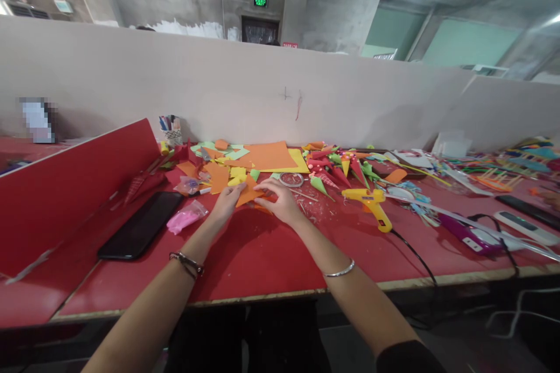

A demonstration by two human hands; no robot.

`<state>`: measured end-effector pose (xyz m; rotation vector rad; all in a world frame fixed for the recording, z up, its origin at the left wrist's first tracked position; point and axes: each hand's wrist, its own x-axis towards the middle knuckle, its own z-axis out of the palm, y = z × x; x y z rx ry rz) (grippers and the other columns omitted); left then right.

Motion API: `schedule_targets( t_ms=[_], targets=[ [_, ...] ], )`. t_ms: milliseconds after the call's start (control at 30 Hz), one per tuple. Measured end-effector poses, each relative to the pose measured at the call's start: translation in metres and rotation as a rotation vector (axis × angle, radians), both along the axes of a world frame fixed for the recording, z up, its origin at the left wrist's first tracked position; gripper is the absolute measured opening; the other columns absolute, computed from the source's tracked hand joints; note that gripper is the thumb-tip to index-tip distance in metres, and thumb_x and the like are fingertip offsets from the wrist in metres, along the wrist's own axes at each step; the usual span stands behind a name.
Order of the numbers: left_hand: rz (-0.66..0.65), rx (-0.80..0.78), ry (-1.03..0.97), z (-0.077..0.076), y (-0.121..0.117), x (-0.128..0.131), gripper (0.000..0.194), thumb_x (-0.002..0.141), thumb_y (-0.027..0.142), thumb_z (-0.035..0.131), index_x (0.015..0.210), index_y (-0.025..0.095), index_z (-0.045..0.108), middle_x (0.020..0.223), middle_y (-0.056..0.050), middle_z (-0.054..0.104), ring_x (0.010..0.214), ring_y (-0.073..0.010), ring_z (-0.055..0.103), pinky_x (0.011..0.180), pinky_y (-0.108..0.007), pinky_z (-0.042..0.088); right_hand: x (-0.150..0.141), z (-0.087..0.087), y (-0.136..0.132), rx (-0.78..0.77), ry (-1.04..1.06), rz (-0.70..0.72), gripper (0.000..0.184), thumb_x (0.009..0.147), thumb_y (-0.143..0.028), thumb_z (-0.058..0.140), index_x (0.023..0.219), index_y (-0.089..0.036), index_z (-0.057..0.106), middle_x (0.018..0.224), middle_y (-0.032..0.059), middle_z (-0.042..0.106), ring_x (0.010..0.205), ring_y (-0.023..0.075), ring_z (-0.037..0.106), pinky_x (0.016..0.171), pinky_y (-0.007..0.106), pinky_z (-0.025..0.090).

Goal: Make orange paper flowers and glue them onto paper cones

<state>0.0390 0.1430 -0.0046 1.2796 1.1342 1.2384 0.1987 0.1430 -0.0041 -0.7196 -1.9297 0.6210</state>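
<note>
Both my hands are at a small piece of orange paper [247, 193], just above the red table. My left hand [226, 203] is closed on the paper's left edge, fingers pressed together. From the other side, the curved fingers and thumb of my right hand [282, 201] grip its right edge; part of the paper is hidden behind them. Right behind the hands lie yellow paper pieces [237, 175] and a larger orange piece [219, 178]. A small round clear dish [291, 179] sits beyond my right hand.
A yellow glue gun [371, 205] lies right of my hands, its cord running over the table edge. Paper cones [339, 168] are heaped behind it. To the left are a black phone [142, 224], a pink packet [186, 217] and a red upright board [83, 186].
</note>
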Motion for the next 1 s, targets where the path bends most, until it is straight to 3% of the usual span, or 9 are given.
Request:
schedule_targets(
  t_ms=[200, 367, 600, 767, 1000],
  targets=[
    [-0.005, 0.031, 0.000, 0.0029, 0.0003, 0.0014, 0.032, 0.065, 0.043, 0.053, 0.056, 0.013, 0.057, 0.053, -0.003, 0.061, 0.054, -0.0146, 0.057, 0.056, -0.025, 0.046, -0.0003, 0.0003, -0.0002, -0.042, 0.058, 0.011, 0.017, 0.074, -0.032, 0.057, 0.086, -0.021, 0.061, 0.087, 0.0035, 0.056, 0.083, 0.0147, 0.053, 0.074, 0.028, 0.042],
    [-0.116, -0.014, -0.064, 0.0014, 0.0025, 0.0036, 0.033, 0.063, 0.043, 0.055, 0.060, 0.011, 0.058, 0.054, -0.004, 0.061, 0.045, -0.0132, 0.054, 0.056, -0.029, 0.047, -0.0005, 0.0003, 0.0010, -0.084, 0.130, 0.015, 0.015, 0.077, -0.032, 0.053, 0.079, -0.020, 0.061, 0.083, 0.0029, 0.055, 0.081, 0.0143, 0.053, 0.071, 0.028, 0.043],
    [0.080, 0.090, 0.046, -0.0005, 0.0002, 0.0014, 0.032, 0.063, 0.046, 0.056, 0.054, 0.015, 0.055, 0.049, 0.000, 0.055, 0.052, -0.0125, 0.052, 0.051, -0.023, 0.042, -0.0001, -0.0017, 0.0018, -0.160, 0.141, 0.076, 0.019, 0.072, -0.032, 0.059, 0.086, -0.020, 0.061, 0.086, 0.0021, 0.055, 0.080, 0.0131, 0.053, 0.069, 0.025, 0.043],
    [0.048, 0.058, 0.057, -0.0016, 0.0006, 0.0020, 0.038, 0.065, 0.050, 0.052, 0.051, 0.014, 0.054, 0.043, 0.001, 0.052, 0.044, -0.0111, 0.048, 0.044, -0.021, 0.037, -0.0003, -0.0019, 0.0039, -0.153, 0.152, 0.051, 0.015, 0.073, -0.032, 0.057, 0.079, -0.019, 0.061, 0.080, 0.0011, 0.056, 0.076, 0.0126, 0.053, 0.068, 0.024, 0.041],
    [-0.024, 0.059, 0.016, -0.0022, 0.0006, 0.0058, 0.034, 0.062, 0.045, 0.055, 0.059, 0.012, 0.060, 0.060, -0.005, 0.063, 0.064, -0.0175, 0.058, 0.065, -0.027, 0.045, -0.0006, -0.0019, 0.0046, -0.228, 0.234, -0.033, 0.016, 0.074, -0.033, 0.053, 0.067, -0.018, 0.053, 0.065, -0.0015, 0.052, 0.062, 0.0112, 0.048, 0.058, 0.023, 0.039]
  ],
)
